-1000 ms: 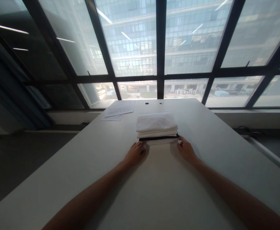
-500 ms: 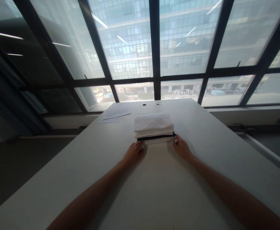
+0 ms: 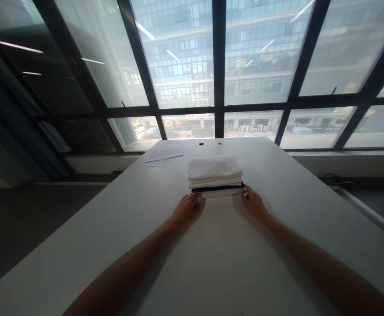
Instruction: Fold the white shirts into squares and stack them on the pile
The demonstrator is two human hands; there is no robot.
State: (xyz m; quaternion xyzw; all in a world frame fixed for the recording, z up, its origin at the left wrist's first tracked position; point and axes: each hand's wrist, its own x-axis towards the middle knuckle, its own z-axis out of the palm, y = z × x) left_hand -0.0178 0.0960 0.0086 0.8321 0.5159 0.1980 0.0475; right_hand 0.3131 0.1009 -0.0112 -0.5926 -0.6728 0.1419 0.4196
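A stack of folded cloths (image 3: 215,167) lies on the white table (image 3: 218,263), mostly white with one black layer (image 3: 216,188) low in the pile. At the stack's near left corner, my left hand (image 3: 186,208) has its fingers bent round the bottom layers. My right hand (image 3: 254,203) pinches the near right corner, thumb and fingers close together on the lower layers. The fingertips of both hands are partly hidden by the cloth and by shadow.
Printed paper sheets (image 3: 164,152) lie at the table's far left. Two small round holes, one of them a dark cable hole (image 3: 201,144), sit near the far edge. Beyond stand large windows with dark frames (image 3: 218,66); a blue curtain (image 3: 21,131) hangs at left.
The whole view has shifted slightly, so table, stack and windows all appear a little further right. Both hands keep their places at the stack's near corners.
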